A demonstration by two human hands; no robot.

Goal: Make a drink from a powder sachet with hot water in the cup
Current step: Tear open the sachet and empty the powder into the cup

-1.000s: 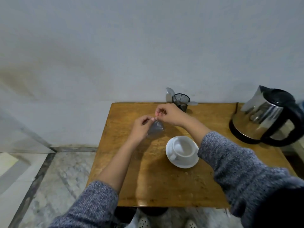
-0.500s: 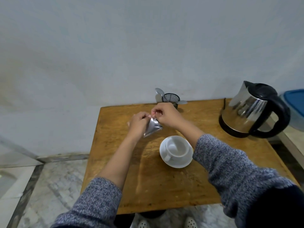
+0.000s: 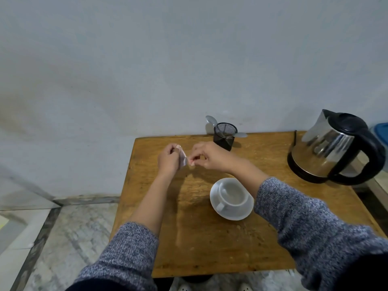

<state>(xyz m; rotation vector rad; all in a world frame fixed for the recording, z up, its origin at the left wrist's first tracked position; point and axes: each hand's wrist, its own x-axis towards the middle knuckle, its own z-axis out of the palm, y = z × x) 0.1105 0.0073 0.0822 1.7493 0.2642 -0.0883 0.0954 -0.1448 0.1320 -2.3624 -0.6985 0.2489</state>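
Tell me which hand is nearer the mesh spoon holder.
Right. The right hand is just in front of the mesh spoon holder; the left hand, holding the sachet, is farther left.

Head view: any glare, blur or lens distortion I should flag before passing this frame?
Head view: wide-angle bending curves the table edges; bright reflections streak the steel kettle; the sachet between left hand and right hand is small and soft; the cup reads clearly; soft arm shadows fall on the wood.

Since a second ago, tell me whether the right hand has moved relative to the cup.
Yes. The right hand has drawn slightly away from the left hand, toward the mesh holder, beyond the cup; camera shifted too.
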